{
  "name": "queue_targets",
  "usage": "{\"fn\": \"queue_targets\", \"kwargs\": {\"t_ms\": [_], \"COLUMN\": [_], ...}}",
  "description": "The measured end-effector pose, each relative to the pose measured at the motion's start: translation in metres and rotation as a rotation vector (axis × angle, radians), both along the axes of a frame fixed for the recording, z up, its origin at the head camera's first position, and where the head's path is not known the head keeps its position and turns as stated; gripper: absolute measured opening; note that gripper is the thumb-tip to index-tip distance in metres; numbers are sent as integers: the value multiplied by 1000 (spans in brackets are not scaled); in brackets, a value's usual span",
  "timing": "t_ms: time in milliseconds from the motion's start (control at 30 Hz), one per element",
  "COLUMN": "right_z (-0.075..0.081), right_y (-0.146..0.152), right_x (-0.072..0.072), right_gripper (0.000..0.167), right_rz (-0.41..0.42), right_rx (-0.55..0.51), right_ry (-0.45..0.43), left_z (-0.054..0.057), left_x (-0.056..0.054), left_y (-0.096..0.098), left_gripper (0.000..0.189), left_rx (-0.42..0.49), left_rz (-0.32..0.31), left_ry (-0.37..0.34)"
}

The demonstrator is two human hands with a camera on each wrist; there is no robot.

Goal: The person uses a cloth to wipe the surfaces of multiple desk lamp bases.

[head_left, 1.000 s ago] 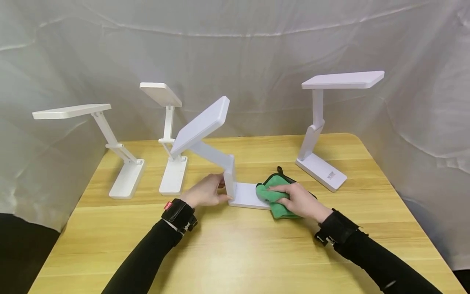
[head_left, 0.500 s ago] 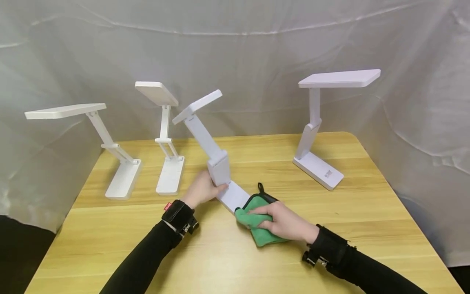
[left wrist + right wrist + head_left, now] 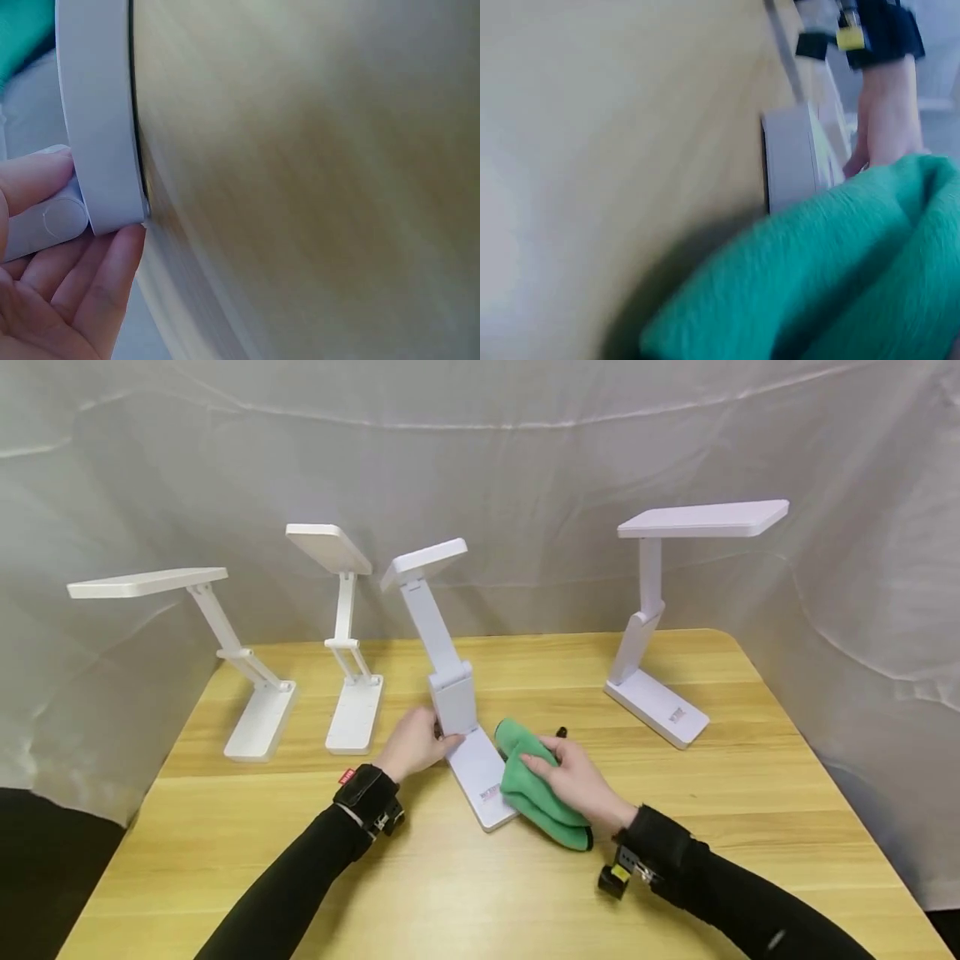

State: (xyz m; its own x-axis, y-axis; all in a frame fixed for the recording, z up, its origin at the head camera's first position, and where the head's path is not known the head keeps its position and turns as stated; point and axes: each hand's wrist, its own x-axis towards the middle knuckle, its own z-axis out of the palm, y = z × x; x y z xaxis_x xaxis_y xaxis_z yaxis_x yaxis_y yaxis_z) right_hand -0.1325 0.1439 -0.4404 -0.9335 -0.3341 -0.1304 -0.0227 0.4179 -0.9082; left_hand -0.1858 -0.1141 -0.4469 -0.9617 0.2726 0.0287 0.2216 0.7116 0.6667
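Observation:
A white folding desk lamp (image 3: 483,777) stands near the middle of the table, its base angled toward the front right. My left hand (image 3: 417,745) grips the rear end of that base beside the hinge; in the left wrist view the thumb lies on top and the fingers (image 3: 105,300) curl round the back end. My right hand (image 3: 581,781) holds a folded green cloth (image 3: 532,789) with dark edging at the right side of the base. The same cloth (image 3: 817,270) fills the lower part of the right wrist view and hides the right fingers there.
Two more white desk lamps stand to the left, one at the far left (image 3: 258,722) and one (image 3: 355,714) nearer the middle. Another lamp (image 3: 656,706) stands at the back right. A pale grey curtain (image 3: 510,485) hangs behind the wooden table (image 3: 450,893).
The held lamp has swung round, its base turning from rightward to toward the front. The cloth was over the base's front end; now it is at the right edge, exposing the printed mark.

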Motion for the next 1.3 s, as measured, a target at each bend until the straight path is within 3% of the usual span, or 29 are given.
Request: {"fn": "queue_targets", "kwargs": {"t_ms": [133, 300, 433, 567, 733, 833, 1100, 1200, 1300], "right_z": [-5, -10, -11, -13, -13, -13, -13, -13, -12], "right_y": [-13, -29, -26, -11, 1, -3, -34, -33, -25], "right_x": [-24, -45, -38, -14, 10, 5, -38, -37, -28], "right_gripper": [31, 34, 33, 33, 35, 33, 39, 40, 38], "right_rz": [45, 26, 46, 101, 153, 144, 48, 58, 102], "right_rx": [10, -23, -2, 47, 54, 60, 84, 86, 96], "right_ry": [-41, -69, -21, 87, 125, 124, 82, 93, 118], "left_z": [-2, -4, -3, -2, -2, -3, -3, -3, -3], "left_x": [0, -1, 0, 1, 2, 1, 2, 3, 4], "left_y": [2, 6, 8, 7, 5, 4, 3, 3, 2], "left_gripper": [35, 38, 38, 37, 36, 36, 37, 38, 38], "left_rx": [-17, -25, -5, 3, -22, -32, -23, -22, -23], "left_rz": [-9, -10, 19, 41, 33, 22, 37, 49, 54], "left_ry": [8, 31, -3, -27, -2, 11, 17, 19, 22]}}
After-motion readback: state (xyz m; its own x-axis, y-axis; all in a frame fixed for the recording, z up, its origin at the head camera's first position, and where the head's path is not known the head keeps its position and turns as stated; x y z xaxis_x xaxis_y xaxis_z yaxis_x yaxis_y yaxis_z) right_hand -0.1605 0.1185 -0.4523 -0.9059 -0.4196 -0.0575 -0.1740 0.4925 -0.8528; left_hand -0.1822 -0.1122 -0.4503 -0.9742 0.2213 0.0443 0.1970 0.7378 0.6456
